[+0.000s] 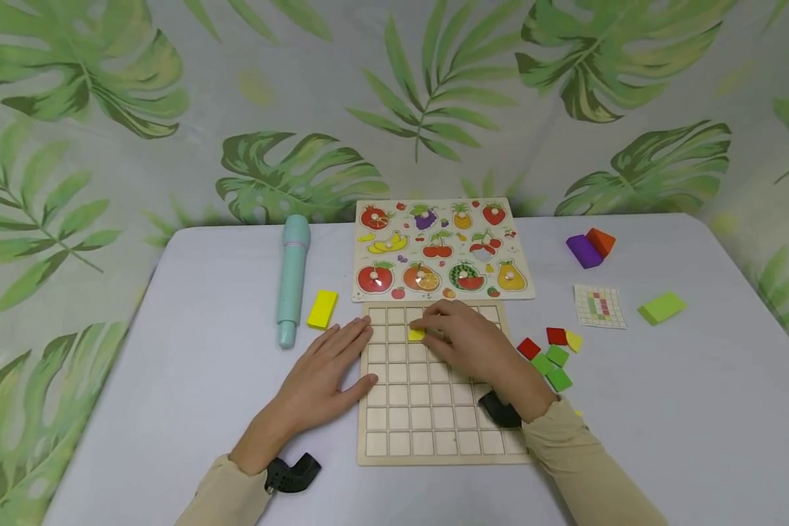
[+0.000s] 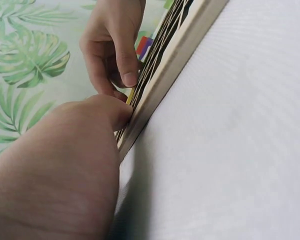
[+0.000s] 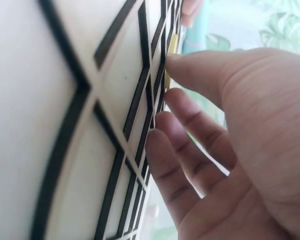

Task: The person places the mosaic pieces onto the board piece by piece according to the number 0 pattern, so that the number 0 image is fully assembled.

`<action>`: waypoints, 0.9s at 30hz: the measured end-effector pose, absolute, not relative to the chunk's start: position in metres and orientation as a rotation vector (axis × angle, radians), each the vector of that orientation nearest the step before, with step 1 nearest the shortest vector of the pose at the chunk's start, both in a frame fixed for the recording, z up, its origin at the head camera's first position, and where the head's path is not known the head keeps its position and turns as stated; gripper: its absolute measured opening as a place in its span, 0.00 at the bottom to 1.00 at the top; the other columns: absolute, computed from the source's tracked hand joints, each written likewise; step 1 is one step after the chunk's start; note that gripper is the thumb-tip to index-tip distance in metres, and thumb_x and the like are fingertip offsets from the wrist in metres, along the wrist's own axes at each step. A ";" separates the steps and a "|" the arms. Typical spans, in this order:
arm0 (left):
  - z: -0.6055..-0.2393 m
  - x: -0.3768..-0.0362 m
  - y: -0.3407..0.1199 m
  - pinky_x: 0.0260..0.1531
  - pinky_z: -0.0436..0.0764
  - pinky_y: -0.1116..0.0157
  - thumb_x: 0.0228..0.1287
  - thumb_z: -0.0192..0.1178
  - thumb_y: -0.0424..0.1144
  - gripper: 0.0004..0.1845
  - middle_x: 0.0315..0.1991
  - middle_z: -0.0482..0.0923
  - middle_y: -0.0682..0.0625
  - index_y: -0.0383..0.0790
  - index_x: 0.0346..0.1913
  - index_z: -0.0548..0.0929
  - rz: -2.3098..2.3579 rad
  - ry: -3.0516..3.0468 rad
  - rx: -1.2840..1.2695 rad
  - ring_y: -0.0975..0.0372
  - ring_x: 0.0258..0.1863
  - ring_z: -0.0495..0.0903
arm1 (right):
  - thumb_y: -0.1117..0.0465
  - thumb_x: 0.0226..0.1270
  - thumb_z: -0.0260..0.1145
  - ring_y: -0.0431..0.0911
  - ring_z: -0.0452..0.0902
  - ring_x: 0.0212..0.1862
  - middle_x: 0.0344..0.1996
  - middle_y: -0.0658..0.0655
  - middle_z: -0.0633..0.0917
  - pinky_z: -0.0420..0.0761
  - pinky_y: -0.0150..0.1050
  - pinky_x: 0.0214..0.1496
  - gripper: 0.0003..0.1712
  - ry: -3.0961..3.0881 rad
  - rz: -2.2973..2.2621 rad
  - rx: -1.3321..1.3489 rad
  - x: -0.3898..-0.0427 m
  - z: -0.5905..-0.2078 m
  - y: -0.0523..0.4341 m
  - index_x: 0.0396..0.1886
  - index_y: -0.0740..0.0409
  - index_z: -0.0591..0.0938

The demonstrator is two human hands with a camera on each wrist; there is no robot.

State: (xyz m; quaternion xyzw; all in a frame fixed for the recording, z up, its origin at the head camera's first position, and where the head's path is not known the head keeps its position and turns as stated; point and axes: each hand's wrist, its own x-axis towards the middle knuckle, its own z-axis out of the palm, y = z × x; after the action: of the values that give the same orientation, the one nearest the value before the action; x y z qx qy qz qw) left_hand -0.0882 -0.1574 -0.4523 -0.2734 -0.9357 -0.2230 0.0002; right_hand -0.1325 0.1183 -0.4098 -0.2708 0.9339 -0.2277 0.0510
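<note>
A wooden grid board (image 1: 401,443) with square cells lies on the table. My right hand (image 1: 463,343) is over its upper part, with thumb and fingertips pinching a small yellow tile (image 1: 416,334) at a cell in the second row from the top. In the right wrist view the thumb touches the yellow tile (image 3: 173,46), while the other fingers curve close to the board. My left hand (image 1: 325,380) rests at the board's left edge, fingers extended and thumb spread. In the left wrist view, both the left hand (image 2: 65,145) and right hand (image 2: 112,45) are near the board.
Behind the board lies a fruit peg puzzle (image 1: 404,264). Right of it are loose red and green tiles (image 1: 559,378), a yellow piece (image 1: 573,340), a pattern card (image 1: 585,310), a lime block (image 1: 662,308) and a purple block (image 1: 584,251). At left are a teal tube (image 1: 292,277) and yellow block (image 1: 322,309).
</note>
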 end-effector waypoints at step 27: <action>-0.451 -0.087 -0.158 0.82 0.51 0.55 0.73 0.59 0.55 0.39 0.82 0.57 0.52 0.40 0.79 0.63 -0.708 -2.946 -0.852 0.62 0.82 0.53 | 0.61 0.69 0.72 0.56 0.77 0.63 0.57 0.55 0.85 0.85 0.55 0.58 0.16 2.801 -0.791 -0.712 -0.121 -0.377 0.213 0.55 0.51 0.87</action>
State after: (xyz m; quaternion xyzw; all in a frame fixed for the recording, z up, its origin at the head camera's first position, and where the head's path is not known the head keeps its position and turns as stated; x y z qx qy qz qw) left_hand -0.0871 -0.1576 -0.4512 -0.2708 -0.9360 -0.2250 -0.0029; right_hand -0.1211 0.2129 -0.3773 -0.2370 0.9323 -0.2633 0.0727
